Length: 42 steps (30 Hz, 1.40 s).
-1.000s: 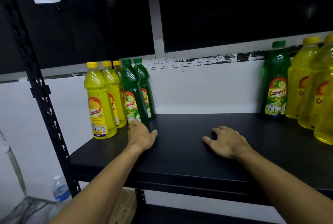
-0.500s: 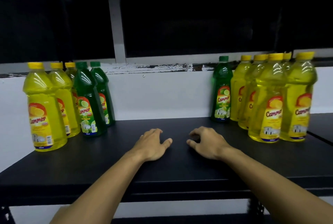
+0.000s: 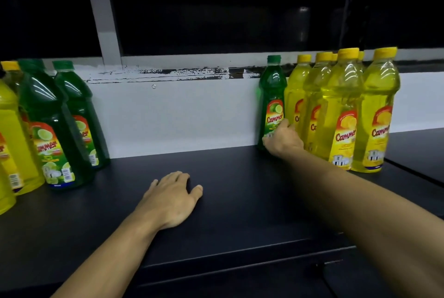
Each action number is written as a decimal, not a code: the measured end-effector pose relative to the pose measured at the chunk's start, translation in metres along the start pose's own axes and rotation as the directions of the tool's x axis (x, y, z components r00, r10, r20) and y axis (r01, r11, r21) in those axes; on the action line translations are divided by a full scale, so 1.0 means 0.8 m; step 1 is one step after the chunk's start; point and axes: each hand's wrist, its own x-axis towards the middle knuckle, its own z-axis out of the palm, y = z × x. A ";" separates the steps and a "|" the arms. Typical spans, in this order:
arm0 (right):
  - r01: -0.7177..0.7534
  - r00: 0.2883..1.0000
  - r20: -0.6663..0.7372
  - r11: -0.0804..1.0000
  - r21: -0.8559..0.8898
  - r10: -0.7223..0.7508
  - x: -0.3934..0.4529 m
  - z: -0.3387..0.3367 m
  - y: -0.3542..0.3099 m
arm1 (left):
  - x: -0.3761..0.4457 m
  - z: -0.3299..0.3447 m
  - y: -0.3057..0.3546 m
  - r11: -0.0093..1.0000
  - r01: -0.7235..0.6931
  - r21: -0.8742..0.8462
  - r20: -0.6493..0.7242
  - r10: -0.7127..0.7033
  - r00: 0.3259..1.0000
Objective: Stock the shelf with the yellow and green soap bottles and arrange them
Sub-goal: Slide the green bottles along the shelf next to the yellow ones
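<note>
The black shelf board [image 3: 240,201] spanned the whole view, and both our forearms reached across it; behind it ran a white wall panel [image 3: 180,117] below a dark window divided by a grey upright [image 3: 105,21]. To the right of our right hand [image 3: 284,140] stood the cluster of yellow soap bottles [image 3: 336,115], upright and packed against one another, the two nearest the shelf's front edge showing their full labels. Well to the left of our left hand [image 3: 171,198] stood the second group: two green soap bottles [image 3: 55,129] one behind the other, and beside them, at the frame edge, further yellow bottles [image 3: 14,144] only partly in view. A lone green soap bottle [image 3: 272,96] stood upright at the back of the shelf against the wall panel, touching the yellow cluster on its right. Our right hand lay against the lower part of this bottle, over its label, with the fingers curled round the bottle's front and side; the fingertips were blurred, so we could not tell how firmly the hand held it. Our left hand rested palm down on the bare shelf board between the two groups, fingers relaxed and slightly spread, holding nothing.
</note>
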 end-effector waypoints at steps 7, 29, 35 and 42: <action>-0.068 0.983 -0.170 0.997 0.039 0.074 0.029 0.030 -0.017 | 0.000 0.000 0.004 1.000 0.011 -0.002 -0.018 -0.011 1.000; 0.014 1.000 -0.012 0.947 0.320 -0.010 -0.087 -0.011 -0.005 | -0.012 -0.008 0.010 0.999 0.037 0.039 0.001 -0.037 0.999; 0.152 0.982 0.062 0.933 0.326 -0.181 -0.139 -0.021 -0.012 | -0.020 -0.011 0.001 0.990 0.055 0.133 0.007 -0.057 0.998; 0.321 0.878 0.192 0.836 0.445 -0.439 -0.186 -0.027 -0.015 | -0.065 -0.025 -0.054 0.996 0.064 0.060 0.075 -0.069 0.995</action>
